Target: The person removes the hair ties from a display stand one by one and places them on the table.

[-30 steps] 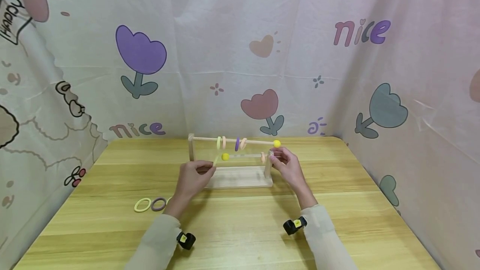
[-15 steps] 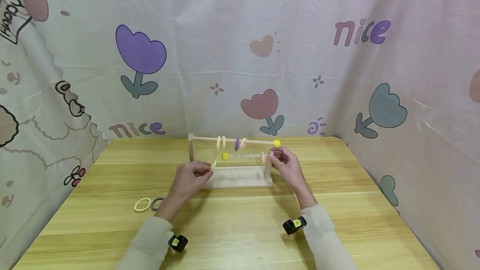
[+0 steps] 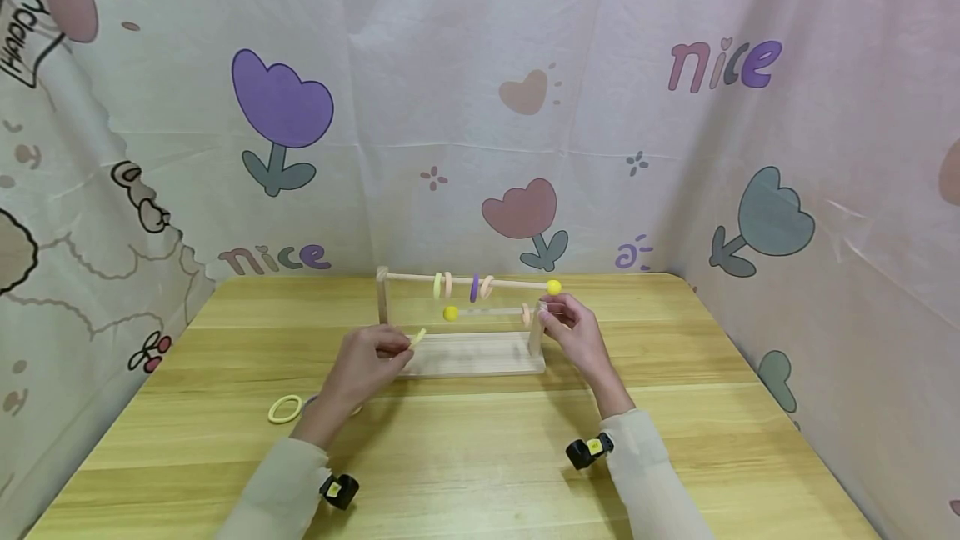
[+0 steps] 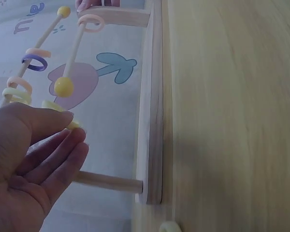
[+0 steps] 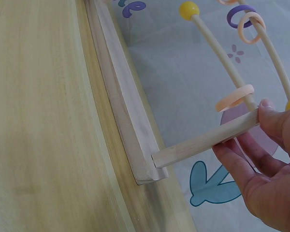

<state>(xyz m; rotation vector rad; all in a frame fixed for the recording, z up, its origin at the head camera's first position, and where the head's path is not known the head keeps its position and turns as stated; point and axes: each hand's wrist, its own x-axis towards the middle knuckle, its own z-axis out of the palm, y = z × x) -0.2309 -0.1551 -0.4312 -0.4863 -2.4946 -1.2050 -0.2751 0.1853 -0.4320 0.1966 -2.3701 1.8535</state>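
Note:
A wooden stand [image 3: 480, 354] has two posts, each bearing a dowel tipped with a yellow ball. Yellow, peach and purple rings [image 3: 475, 287] hang on the upper dowel. One peach ring [image 5: 234, 98] hangs on the lower dowel, near the right post. My left hand [image 3: 363, 365] pinches a yellow ring [image 3: 417, 338] between thumb and fingers, left of the lower dowel's yellow ball [image 3: 451, 314] and apart from it. Fingers partly cover that ring in the left wrist view. My right hand [image 3: 579, 338] grips the top of the right post [image 5: 208, 137] between thumb and fingers.
On the table left of the stand lies a loose yellow ring [image 3: 285, 409]. Beside it a purple ring [image 3: 310, 401] is mostly hidden by my left forearm, and a pale ring [image 3: 357, 411] peeks out on the other side. A patterned cloth [image 3: 420, 207] hangs behind the table.
My left hand has drawn left and slightly down with the yellow ring, away from the lower dowel's ball. The ring has tilted. My right hand stays at the post.

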